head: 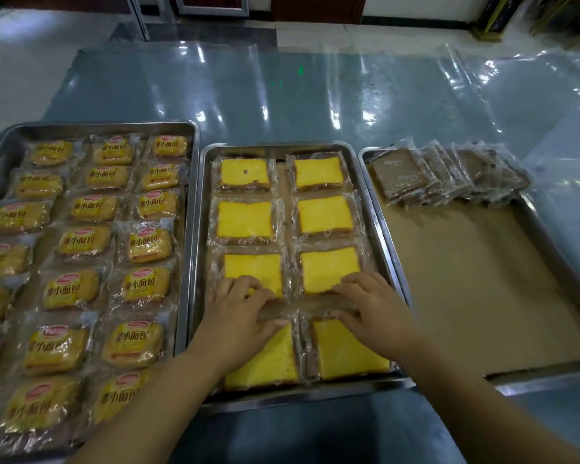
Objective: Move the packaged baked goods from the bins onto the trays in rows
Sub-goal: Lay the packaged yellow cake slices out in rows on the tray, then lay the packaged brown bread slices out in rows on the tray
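Eight flat, square yellow cake slices (323, 216) in crinkled clear wrappers: laid two across and four deep, filling the shallow steel middle tray (315, 391). Left hand (238, 309) and right hand (372, 306): fingers loosely spread, pressing wrapper edges between the two nearest rows, probably to square them up; nothing pinched. Left steel tray (98, 126): glossy printed bun packets (148, 244) in rows. Right paper-lined tray (549, 383): brown slices (402, 177) overlapped along the far edge. Surface (282, 95): covered in clear plastic sheeting.

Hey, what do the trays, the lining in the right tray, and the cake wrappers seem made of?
Trays: likely stainless steel, grey with dull reflections along the rims. Right tray lining: probably brown paper, matte and flat. Cake wrappers: clear thin plastic film, glossy, with crinkled edges.
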A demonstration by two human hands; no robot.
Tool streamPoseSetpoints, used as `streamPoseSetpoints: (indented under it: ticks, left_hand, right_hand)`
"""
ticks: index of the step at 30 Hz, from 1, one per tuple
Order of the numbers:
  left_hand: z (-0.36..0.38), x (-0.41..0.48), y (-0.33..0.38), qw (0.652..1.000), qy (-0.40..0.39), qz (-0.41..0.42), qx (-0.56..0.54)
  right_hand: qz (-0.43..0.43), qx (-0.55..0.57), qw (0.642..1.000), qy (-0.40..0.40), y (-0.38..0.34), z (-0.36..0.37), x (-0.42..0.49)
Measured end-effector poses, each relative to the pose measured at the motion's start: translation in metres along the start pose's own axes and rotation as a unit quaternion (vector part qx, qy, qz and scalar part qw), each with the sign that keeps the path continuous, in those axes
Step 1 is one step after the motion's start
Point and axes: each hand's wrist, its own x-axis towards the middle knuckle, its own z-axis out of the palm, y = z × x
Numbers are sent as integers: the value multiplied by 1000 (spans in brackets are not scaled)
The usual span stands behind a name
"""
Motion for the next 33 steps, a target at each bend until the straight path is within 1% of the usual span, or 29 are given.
streamPoseSetpoints:
  ticks: [3, 5, 9, 12, 15, 20, 22, 25, 30, 33]
  left_hand:
    - [12, -22, 0, 998, -45, 10, 31]
    - [18, -30, -3, 996, -68, 11, 50]
    - [20, -36, -7, 996, -73, 10, 46]
    - [16, -34, -7, 996, -72, 13, 50]
    - [13, -30, -1, 998, -46, 10, 39]
    - [7, -14, 25, 999, 26, 20, 5]
    - [8, -2, 41, 999, 45, 15, -9]
    - [16, 20, 72, 996, 72, -8, -49]
    - [34, 63, 132, 989, 118, -38, -77]
    - [41, 90, 166, 987, 127, -41, -90]
  right_hand:
    - [6, -43, 997, -58, 2, 7, -20]
    - [14, -46, 995, -85, 2, 12, -28]
    - [17, -26, 997, -67, -3, 13, -30]
    - [16, -35, 997, -71, -6, 11, -30]
    - [20, -6, 998, -61, -3, 6, -32]
    - [13, 47, 999, -5, 17, -23, -29]
    - [8, 59, 998, 6, 31, -40, -27]
    - [1, 58, 998, 19, 63, -64, -28]
    - [14, 75, 997, 17, 135, -91, -24]
    - [39, 47, 998, 32, 175, -103, -18]
